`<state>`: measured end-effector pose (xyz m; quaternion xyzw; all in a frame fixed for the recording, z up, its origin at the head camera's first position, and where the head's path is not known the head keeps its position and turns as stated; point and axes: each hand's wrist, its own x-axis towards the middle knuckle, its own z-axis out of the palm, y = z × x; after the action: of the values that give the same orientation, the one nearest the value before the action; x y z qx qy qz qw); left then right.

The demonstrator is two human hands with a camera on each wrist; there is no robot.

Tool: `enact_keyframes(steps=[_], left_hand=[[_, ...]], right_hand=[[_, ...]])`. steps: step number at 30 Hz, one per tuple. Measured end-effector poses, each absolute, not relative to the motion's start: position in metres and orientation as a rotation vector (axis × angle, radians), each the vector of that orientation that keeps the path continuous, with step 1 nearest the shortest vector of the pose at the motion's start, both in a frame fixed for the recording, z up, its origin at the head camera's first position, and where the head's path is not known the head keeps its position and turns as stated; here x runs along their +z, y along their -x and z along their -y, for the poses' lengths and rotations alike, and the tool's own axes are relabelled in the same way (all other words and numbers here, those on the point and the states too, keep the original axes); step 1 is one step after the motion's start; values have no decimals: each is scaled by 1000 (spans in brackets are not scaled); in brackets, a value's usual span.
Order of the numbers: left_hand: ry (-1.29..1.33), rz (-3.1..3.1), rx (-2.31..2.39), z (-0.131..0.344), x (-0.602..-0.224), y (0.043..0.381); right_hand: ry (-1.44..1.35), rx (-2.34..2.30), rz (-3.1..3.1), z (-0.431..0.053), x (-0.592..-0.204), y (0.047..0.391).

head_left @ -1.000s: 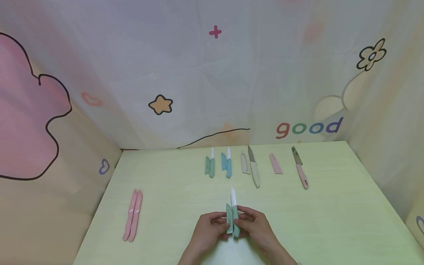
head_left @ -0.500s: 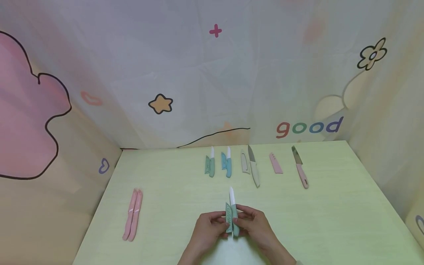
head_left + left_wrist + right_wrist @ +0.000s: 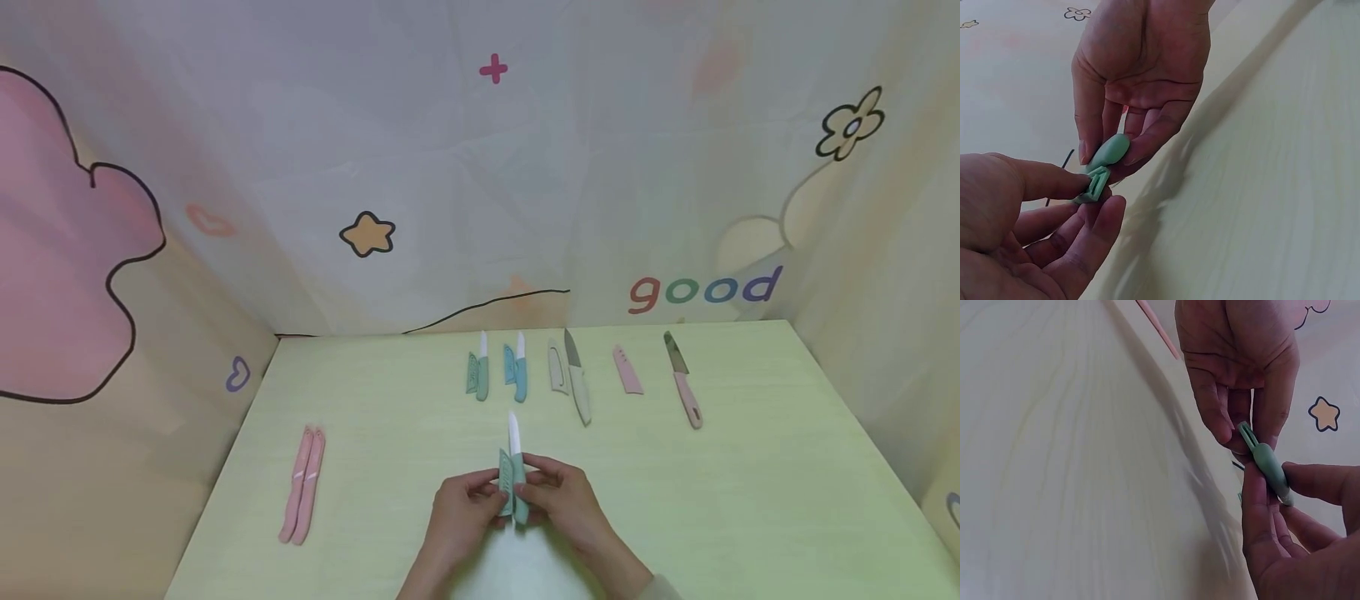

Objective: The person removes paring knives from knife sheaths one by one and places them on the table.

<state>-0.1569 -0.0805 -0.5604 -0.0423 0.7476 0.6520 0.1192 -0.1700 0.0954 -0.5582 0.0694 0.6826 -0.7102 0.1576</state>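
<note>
My left hand pinches a green blade sheath between thumb and fingers. Beside it, my right hand grips the green handle of a paring knife, its white blade bare and pointing away from me. Sheath and handle stand side by side above the table, close together. In the left wrist view the sheath's slotted end shows just below the rounded handle end. From the right wrist, the handle appears between thumb and fingers, with the sheath in the other hand behind it.
Along the back of the table lie a green knife, a blue knife, a white-handled knife and a pink-handled knife, each beside its sheath. Two pink sheathed knives lie at left. A curtain hangs behind.
Both hands, with the knife and sheath, have shifted slightly left and away from me. The knife and sheath stay side by side; the view itself has moved a little.
</note>
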Motion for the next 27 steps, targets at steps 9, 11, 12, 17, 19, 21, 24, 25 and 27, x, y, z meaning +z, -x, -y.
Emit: enact_keyframes(steps=[9,11,12,17,19,21,24,25,27], left_hand=[[177,-2278,1890,88,-560,163],[184,-2291,1891,90,-560,164],[186,-2302,1887,91,-559,164],[201,-2352,1860,95,-558,167],[203,-2365,1856,96,-557,168],[205,-2380,1849,98,-557,170],[208,-2404,1838,100,-556,173],[211,-2414,1832,101,-556,174],[223,-2424,1830,102,-555,176]], right_hand=[[-156,-2062,-1941,-82,-555,178],[-150,-2070,-1935,-78,-554,180],[-147,-2074,-1931,-77,-553,181],[-127,-2083,-1920,-70,-552,186],[-121,-2081,-1923,-67,-552,188],[-117,-2083,-1924,-65,-552,191],[-121,-2078,-1938,-60,-552,195],[-123,-2077,-1945,-59,-551,196],[-127,-2070,-1963,-55,-551,198]])
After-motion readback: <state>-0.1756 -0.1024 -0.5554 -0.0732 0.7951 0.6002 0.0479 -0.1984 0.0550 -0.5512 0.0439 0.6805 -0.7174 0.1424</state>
